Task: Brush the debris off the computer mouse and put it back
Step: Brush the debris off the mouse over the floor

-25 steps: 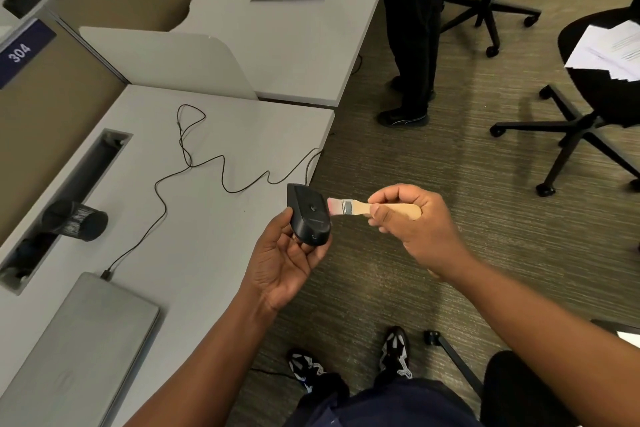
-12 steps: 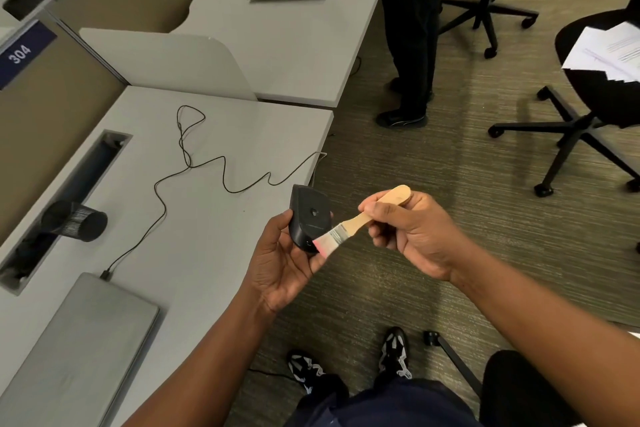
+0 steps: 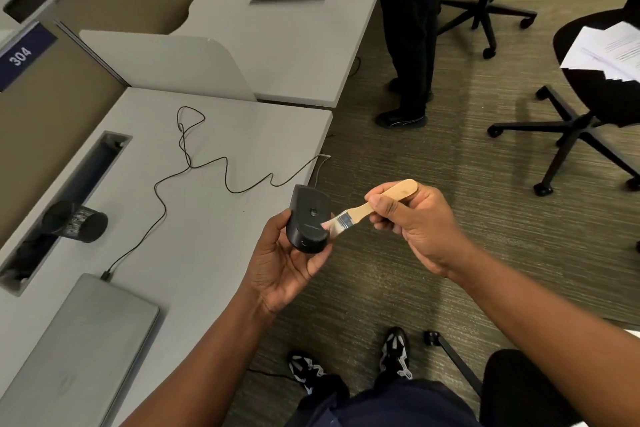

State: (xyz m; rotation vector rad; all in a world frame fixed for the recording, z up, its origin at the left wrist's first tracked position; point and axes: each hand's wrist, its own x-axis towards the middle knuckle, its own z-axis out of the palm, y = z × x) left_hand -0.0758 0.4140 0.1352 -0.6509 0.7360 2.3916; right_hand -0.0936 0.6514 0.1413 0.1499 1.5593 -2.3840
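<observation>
My left hand (image 3: pixel 282 265) holds a black computer mouse (image 3: pixel 307 217) just off the desk's right edge, its flat underside turned up towards me. My right hand (image 3: pixel 414 222) grips the wooden handle of a small paintbrush (image 3: pixel 367 210). The brush's pink-tipped bristles touch the right side of the mouse's underside. A thin black cable (image 3: pixel 211 166) snakes over the grey desk (image 3: pixel 214 253) from the mouse to the laptop.
A closed grey laptop (image 3: pixel 76 350) lies at the desk's near left, a black mesh cup (image 3: pixel 78 222) on its side by the cable slot. A person (image 3: pixel 410 31) stands by the far desk. Office chairs (image 3: pixel 588 104) with papers stand on the carpet at right.
The brush swept from the top of the mouse down its underside, then back up a little. Its handle tilted from level to pointing up-right. The mouse stays in my left hand.
</observation>
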